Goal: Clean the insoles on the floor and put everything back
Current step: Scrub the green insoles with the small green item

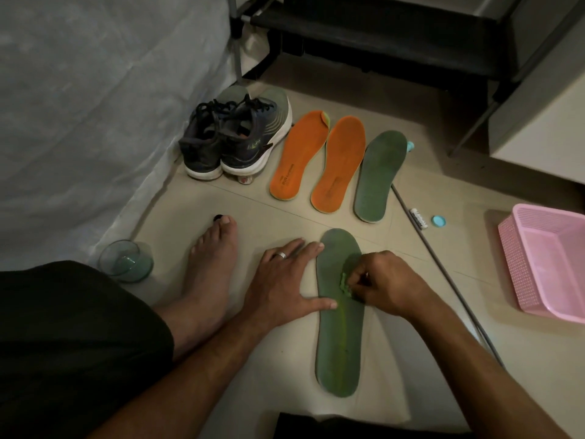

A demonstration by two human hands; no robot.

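— Four insoles are lying on the floor in front of you. Which one are you working on?

— You are working on the nearest green insole, the one lying lengthwise toward the floor's near edge, apart from the other three.

— What is your right hand doing?

— Your right hand is curling closed around a small green scrubbing piece and pressing it onto the middle of that insole. What the piece is exactly, you cannot tell.

— And the left?

— Your left hand is lying flat and spread, gripping nothing; its palm is resting on the floor just beside the insole's left edge, with fingertips touching that edge.

— Where are the rest sitting?

— Two orange insoles are lying side by side farther back, and a second green insole is lying just to their right. A pair of dark sneakers is standing to their left, close to the grey sheet along the floor's left edge.

— Anything else nearby?

— A glass bowl is sitting at the left, near your bare foot. A pink basket is sitting at the right edge, with a white tube and a blue cap between it and the far green insole.
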